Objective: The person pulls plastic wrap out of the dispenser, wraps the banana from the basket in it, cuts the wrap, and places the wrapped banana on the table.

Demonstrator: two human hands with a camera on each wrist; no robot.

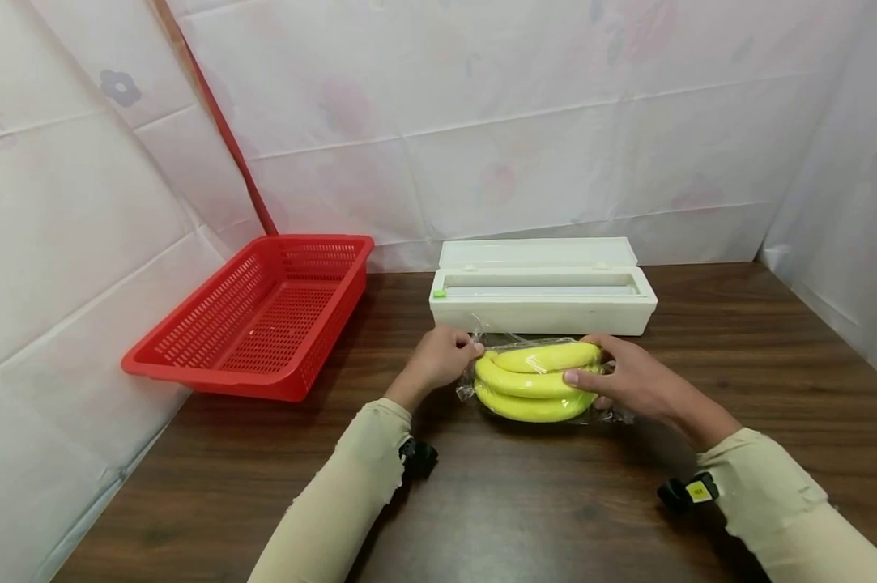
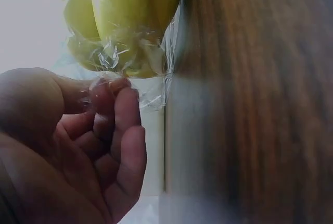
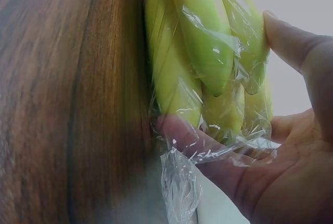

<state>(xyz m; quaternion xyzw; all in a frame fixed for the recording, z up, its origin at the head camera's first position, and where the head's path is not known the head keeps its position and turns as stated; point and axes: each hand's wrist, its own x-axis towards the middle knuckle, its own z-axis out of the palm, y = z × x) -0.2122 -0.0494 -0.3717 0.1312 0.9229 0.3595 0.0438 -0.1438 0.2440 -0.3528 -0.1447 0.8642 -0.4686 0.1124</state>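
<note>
A bunch of yellow bananas (image 1: 536,385), covered in clear plastic wrap (image 2: 111,54), is held low over the table in the head view. My left hand (image 1: 441,356) is at its left end; in the left wrist view the thumb and fingers pinch the gathered wrap there. My right hand (image 1: 638,380) grips the other end, thumb on the near side and fingers behind. Greenish banana tips (image 3: 216,83) show in the right wrist view, with loose crumpled film (image 3: 179,187) hanging below them. Part of the bunch's right end is hidden by the right hand.
Just behind the bananas stands a white wrap dispenser box (image 1: 543,316) with its lid (image 1: 538,253) raised. A red plastic basket (image 1: 223,376) is at the left on the dark wooden table (image 1: 518,510). Pale patterned sheets (image 1: 482,121) enclose the back and sides.
</note>
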